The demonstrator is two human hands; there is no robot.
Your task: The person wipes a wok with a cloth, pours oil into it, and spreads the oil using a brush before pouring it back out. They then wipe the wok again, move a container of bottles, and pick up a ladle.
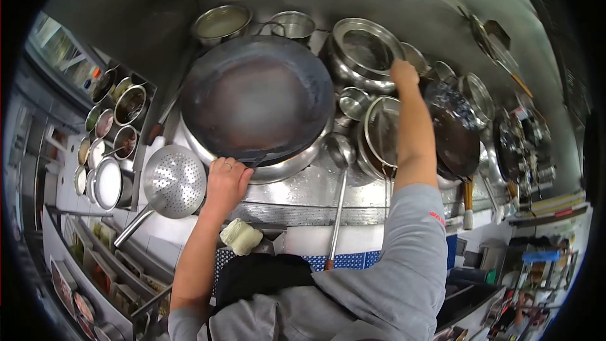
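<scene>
Wok (255, 98) is resting on the stove's (300, 191) left side, left hand (227, 180) at its near rim, right hand (404, 74) well apart at the rear pot's (353, 77) rim, grips unclear, both needing steadiness.

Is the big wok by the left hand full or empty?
Empty: the big wok shows bare, dark metal across its bowl, with no food visible.

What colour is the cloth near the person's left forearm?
The cloth is pale yellowish-green; the head view shows it.
</scene>
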